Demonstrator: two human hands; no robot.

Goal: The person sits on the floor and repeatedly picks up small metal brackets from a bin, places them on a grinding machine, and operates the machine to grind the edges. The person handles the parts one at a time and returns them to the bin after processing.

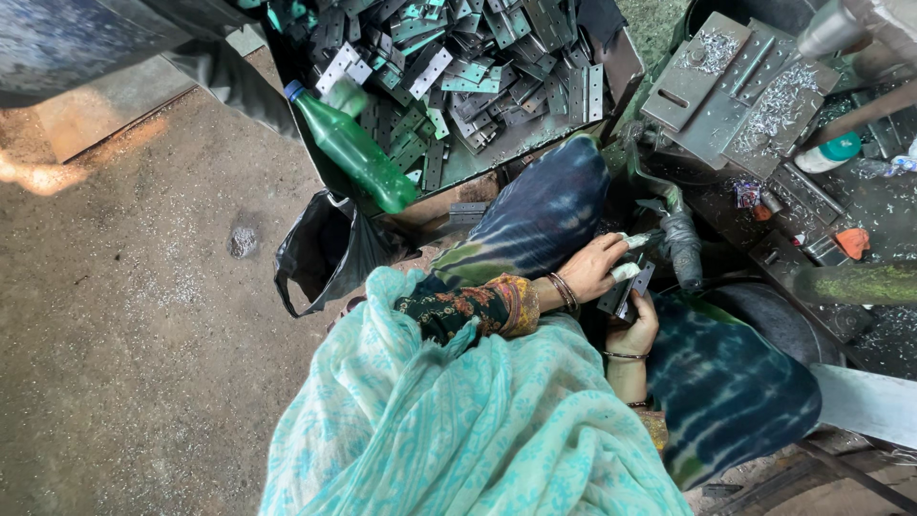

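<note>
My left hand (592, 268), with bangles at the wrist and white tape on its fingertips, pinches the top of a small stack of grey metal hinge plates (626, 291). Just below it, my right hand (635, 332) holds the same stack from underneath. Both hands meet between my knees, which are covered in dark tie-dye cloth. A lever wrapped in grey tape (683, 250) stands directly to the right of the fingers. A turquoise scarf hides my lap and most of both arms.
A metal tray (616, 59) heaped with several hinge plates sits at the top, and a green plastic bottle (355, 150) leans on its edge. A black bag (325, 253) hangs below. The press bed (735, 91) at right carries metal shavings. Concrete floor lies left.
</note>
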